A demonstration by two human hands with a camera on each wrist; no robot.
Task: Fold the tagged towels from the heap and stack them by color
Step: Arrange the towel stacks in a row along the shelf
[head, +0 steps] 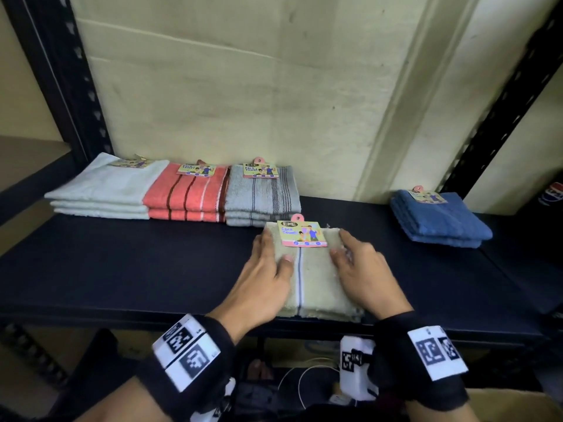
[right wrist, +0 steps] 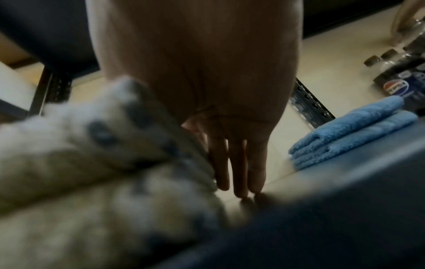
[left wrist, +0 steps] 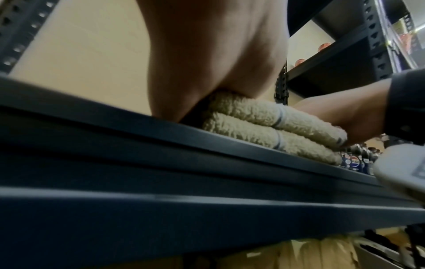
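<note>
Head view: four folded stacks sit on the dark shelf — white, coral, grey, blue; no loose heap in sight, so the task looks near done. Left hand and right hand flank the beige stack at the front edge, fingers straight, pressing its sides. Left wrist view: two plush beige towels, edges aligned. Right wrist view: fingers extended — gripping nothing.

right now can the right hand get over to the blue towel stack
Probably yes: the right hand only rests on the beige towels, and bare shelf lies between it and the blue towel stack.
</note>
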